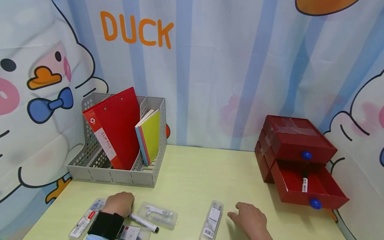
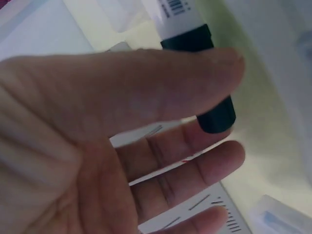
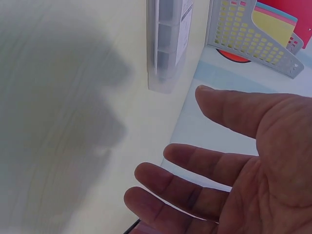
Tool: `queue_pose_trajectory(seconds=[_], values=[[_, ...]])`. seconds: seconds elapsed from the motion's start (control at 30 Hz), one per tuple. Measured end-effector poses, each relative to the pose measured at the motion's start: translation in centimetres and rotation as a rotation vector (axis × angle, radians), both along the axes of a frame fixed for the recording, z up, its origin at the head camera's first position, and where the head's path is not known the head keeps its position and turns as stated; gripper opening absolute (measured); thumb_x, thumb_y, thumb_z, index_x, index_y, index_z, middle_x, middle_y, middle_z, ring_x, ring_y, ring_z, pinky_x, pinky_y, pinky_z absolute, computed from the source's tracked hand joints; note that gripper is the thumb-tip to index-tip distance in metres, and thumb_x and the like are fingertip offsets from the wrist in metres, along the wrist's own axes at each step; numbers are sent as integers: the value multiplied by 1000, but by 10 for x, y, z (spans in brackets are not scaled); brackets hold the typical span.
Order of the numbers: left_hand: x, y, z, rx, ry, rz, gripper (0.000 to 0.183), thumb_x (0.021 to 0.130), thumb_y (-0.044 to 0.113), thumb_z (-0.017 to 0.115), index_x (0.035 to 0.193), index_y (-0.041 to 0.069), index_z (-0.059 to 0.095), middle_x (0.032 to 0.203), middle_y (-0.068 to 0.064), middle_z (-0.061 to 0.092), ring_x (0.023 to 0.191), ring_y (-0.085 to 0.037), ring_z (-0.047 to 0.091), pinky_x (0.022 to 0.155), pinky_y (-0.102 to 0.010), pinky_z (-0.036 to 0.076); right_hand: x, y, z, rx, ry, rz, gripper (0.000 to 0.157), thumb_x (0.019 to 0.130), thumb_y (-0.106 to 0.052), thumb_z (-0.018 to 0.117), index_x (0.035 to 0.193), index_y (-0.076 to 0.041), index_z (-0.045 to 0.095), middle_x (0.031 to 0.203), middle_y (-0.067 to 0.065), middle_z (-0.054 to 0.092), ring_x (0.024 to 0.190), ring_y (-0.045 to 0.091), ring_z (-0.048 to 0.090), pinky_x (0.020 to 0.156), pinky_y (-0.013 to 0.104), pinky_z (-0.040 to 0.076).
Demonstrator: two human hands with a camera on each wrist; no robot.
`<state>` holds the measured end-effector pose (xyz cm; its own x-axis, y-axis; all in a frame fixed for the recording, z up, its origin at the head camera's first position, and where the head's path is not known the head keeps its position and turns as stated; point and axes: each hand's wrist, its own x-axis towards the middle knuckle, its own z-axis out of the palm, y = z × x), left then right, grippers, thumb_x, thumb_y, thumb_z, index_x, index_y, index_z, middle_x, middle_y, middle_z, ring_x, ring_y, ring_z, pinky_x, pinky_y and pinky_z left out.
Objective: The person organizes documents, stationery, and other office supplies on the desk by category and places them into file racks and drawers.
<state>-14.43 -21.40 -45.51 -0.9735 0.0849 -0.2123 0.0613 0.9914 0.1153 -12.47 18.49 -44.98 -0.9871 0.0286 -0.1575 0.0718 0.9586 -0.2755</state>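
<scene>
My left hand (image 1: 119, 204) pinches a white marker (image 1: 141, 221) by one dark end, low over the clear cases at the front left of the table. In the left wrist view the thumb lies across the dark end of the marker (image 2: 180, 19), and the other fingers extend below it. A clear case with a small white item (image 1: 157, 215) lies just right of that hand. My right hand (image 1: 250, 220) is held over the table with fingers apart and holds nothing. Beside it lies a long clear case with a white label (image 1: 212, 220).
A grey perforated file rack (image 1: 114, 176) holds a red clip file (image 1: 120, 126) and coloured notebooks (image 1: 150, 136). On the right, a red drawer box (image 1: 300, 136) has its lower drawer pulled out, with another marker (image 1: 305, 184) inside. More clear cases (image 1: 82, 223) lie around the left forearm.
</scene>
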Motion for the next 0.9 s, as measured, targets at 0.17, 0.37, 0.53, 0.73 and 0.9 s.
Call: queue_pose_trajectory(seconds=[0.17,0.37,0.53,0.73,0.9], values=[[2,6,13,74,-35,-16,15,83,2,71,73,10,64,68,-3,55,65,-21,50,63,-39,46,1,0,0,3,8,-4,43,87,-40,72,107,-2,69,102,15,69,91,35,64,75,54,51],[5,15,31,144,-81,-35,20,77,-1,79,72,12,64,68,-2,56,66,-21,50,62,-38,46,1,-1,0,-4,20,-10,41,86,-39,73,106,-3,70,102,14,69,91,34,65,74,53,51],[7,22,41,234,-86,-61,24,73,0,84,72,14,65,69,-1,57,67,-21,49,62,-37,46,3,-1,-1,-6,36,0,41,85,-39,73,105,-3,70,101,14,70,90,34,65,73,53,51],[9,29,50,356,-110,-94,18,75,4,85,77,15,70,70,0,60,70,-21,51,69,-38,49,4,-3,-1,-6,58,12,41,85,-39,73,105,-4,71,102,13,70,92,35,66,72,52,52],[7,39,51,373,-65,-145,17,76,4,84,79,15,71,72,1,59,71,-20,51,73,-40,49,5,-8,0,-1,64,17,39,86,-39,73,106,-5,71,103,13,70,93,35,66,72,52,52]])
